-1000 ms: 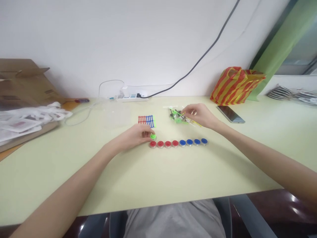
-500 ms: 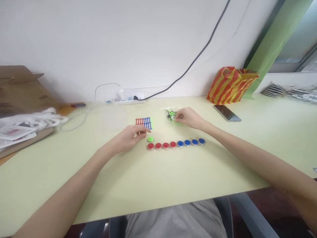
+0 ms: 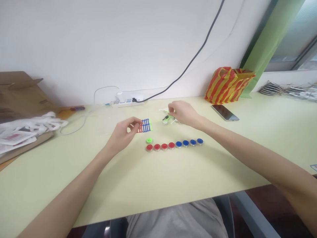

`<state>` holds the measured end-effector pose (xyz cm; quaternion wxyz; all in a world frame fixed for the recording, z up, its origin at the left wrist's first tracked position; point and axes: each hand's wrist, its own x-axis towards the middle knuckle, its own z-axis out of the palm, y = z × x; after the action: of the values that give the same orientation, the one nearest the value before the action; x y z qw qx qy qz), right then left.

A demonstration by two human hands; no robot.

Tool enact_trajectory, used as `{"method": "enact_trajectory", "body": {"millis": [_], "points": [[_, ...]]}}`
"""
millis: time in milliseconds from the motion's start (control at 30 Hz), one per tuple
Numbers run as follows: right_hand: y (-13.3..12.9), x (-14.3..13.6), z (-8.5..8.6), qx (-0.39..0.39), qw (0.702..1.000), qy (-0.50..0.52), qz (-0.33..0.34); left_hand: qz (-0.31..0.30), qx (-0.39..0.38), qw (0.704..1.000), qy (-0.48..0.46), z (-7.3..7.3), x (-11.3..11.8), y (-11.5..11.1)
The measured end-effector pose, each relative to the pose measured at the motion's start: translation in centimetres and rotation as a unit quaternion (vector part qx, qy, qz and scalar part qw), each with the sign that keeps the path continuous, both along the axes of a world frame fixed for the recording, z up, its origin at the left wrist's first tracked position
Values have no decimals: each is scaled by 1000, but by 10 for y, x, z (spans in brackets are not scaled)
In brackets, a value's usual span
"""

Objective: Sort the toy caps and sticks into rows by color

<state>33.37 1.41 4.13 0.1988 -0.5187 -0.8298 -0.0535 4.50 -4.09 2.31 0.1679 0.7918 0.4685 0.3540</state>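
Pale green table (image 3: 160, 180), far edge against the wall, near edge at the person's lap. Left hand (image 3: 126, 131): held palm down, left of centre, at the red end of a set of short coloured sticks (image 3: 146, 125); thumb and index finger bent toward each other, tips close; cannot tell whether a stick is pinched between them. Sticks lie side by side, pointing toward the far edge, in order red, blue, green from left to right. Right hand (image 3: 182, 111): over a small heap of green, black and clear parts (image 3: 166, 117), between the sticks and the phone (image 3: 225, 112); fingers curled down, grip partly hidden by the hand itself, so cannot tell if anything is grasped. Nearer the near edge, one line of round pieces runs roughly parallel to that edge: four red discs (image 3: 164, 146) at left, four blue discs (image 3: 185, 143) at right, all coloured face up on clear bases. A single green disc (image 3: 149, 140) sits just behind the leftmost red one, on the far-edge side. Along the far edge: power strip (image 3: 126, 103) left of centre, with a dark cable (image 3: 195, 58) rising to the right; red and yellow striped bag (image 3: 229, 86) behind the phone, toward the far right corner. Left edge: cardboard box (image 3: 22, 92), white bags (image 3: 29, 128) in front.
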Motion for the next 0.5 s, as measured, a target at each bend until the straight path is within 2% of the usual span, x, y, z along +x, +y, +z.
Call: {"method": "enact_trajectory", "body": {"millis": [100,233,367,500], "points": [[9,-3,-4,23,996,-81,-34,7,0,1000,6,1,2,-2],[15,-4,-4,79,986,-137,-52,14,14,1000,-6,2,3,-2],[19,-10,4,126,984,-114,-52,17,27,999,-14,-1,2,1],[21,-23,10,117,990,-60,-48,18,27,999,-11,-2,1,2]]}}
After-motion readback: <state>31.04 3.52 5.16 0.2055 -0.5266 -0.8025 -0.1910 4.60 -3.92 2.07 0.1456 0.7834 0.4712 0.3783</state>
